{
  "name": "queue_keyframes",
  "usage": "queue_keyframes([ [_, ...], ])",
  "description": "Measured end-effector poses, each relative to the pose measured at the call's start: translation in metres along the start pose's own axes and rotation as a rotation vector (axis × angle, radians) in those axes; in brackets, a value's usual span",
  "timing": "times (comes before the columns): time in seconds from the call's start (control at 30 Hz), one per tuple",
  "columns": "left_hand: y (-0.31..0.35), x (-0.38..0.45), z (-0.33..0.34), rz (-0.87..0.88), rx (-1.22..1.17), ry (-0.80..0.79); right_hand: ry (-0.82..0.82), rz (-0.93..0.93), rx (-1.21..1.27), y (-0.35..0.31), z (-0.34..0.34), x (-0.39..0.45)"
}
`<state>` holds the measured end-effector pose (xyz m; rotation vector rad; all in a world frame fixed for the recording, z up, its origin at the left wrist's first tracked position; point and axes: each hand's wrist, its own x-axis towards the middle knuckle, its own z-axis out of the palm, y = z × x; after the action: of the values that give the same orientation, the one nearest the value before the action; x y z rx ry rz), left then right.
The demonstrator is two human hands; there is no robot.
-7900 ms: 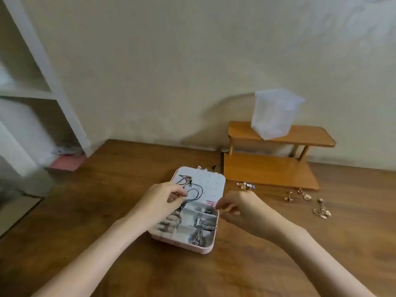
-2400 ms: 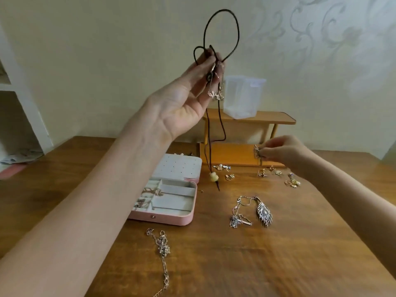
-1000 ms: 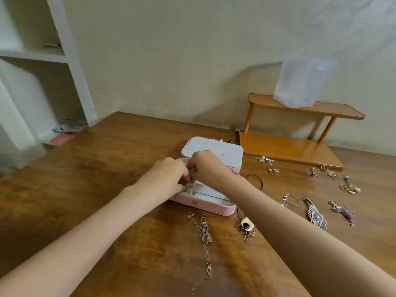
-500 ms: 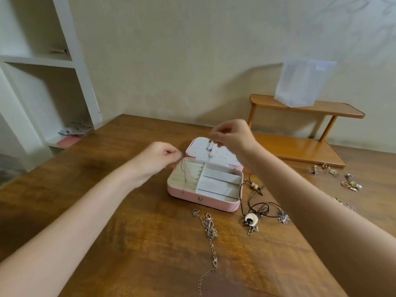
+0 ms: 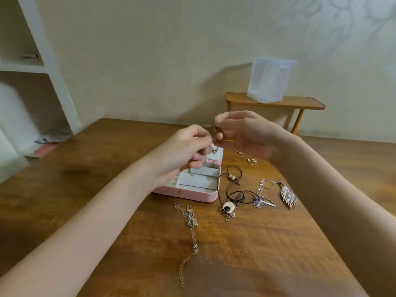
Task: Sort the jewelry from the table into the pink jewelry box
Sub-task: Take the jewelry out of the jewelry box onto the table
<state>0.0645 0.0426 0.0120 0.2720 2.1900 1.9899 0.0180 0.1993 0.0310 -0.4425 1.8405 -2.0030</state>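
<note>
The pink jewelry box (image 5: pixel 188 192) lies open in the middle of the wooden table (image 5: pixel 85 189), with its white dotted lid (image 5: pixel 217 154) folded back. Both hands are raised above it, close together. My left hand (image 5: pixel 186 146) pinches a thin chain whose end dangles into the box. My right hand (image 5: pixel 242 129) pinches a small dark piece of jewelry at its fingertips. On the table right of the box lie a black cord necklace (image 5: pixel 232 189) with a white bead (image 5: pixel 227 206) and a silver feather pendant (image 5: pixel 288 196). A long chain (image 5: pixel 190 221) lies in front of the box.
Small gold earrings (image 5: pixel 251 161) lie behind the box, under my right hand. A low wooden shelf (image 5: pixel 300 105) stands at the back right against the wall and carries a translucent plastic container (image 5: pixel 270 80). White shelving (image 5: pixel 53 71) stands at the left edge.
My left hand has moved up and right to meet my right hand above the box. The jewelry on the table has stayed where it was.
</note>
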Motion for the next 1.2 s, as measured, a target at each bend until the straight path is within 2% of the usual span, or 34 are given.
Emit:
queue_keyframes([
  [0.13,-0.021,0.003,0.063,0.0,0.31,-0.248,0.159,0.113,-0.671,0.003,-0.045,-0.05],
  [0.23,-0.04,0.009,0.107,0.071,0.576,-0.391,0.234,0.267,-1.045,0.015,-0.078,-0.081],
  [0.3,-0.051,0.012,0.13,0.117,0.705,-0.446,0.257,0.354,-1.179,0.028,-0.097,-0.098],
  [0.4,-0.062,0.011,0.145,0.169,0.888,-0.484,0.257,0.455,-1.242,0.047,-0.115,-0.117],
  [0.47,-0.061,0.012,0.142,0.164,0.885,-0.524,0.233,0.492,-1.295,0.055,-0.122,-0.124],
  [0.53,-0.054,0.015,0.133,0.171,0.821,-0.491,0.304,0.442,-1.335,0.058,-0.13,-0.124],
  [0.67,-0.051,0.037,0.12,0.207,0.815,-0.204,0.568,0.259,-1.292,0.071,-0.134,-0.103],
  [0.77,-0.064,0.055,0.125,0.21,0.921,-0.033,0.642,0.203,-1.259,0.088,-0.127,-0.081],
  [0.83,-0.072,0.067,0.13,0.208,0.976,0.005,0.639,0.228,-1.236,0.096,-0.12,-0.071],
  [0.93,-0.084,0.085,0.136,0.199,1.058,-0.003,0.601,0.252,-1.313,0.102,-0.112,-0.059],
  [1.0,-0.091,0.094,0.137,0.192,1.13,-0.015,0.596,0.238,-1.268,0.102,-0.113,-0.053],
  [1.07,-0.095,0.099,0.136,0.195,1.169,-0.023,0.606,0.207,-1.06,0.098,-0.118,-0.048],
  [1.2,-0.096,0.104,0.131,0.209,1.094,0.028,0.597,0.082,-0.36,0.076,-0.127,-0.044],
])
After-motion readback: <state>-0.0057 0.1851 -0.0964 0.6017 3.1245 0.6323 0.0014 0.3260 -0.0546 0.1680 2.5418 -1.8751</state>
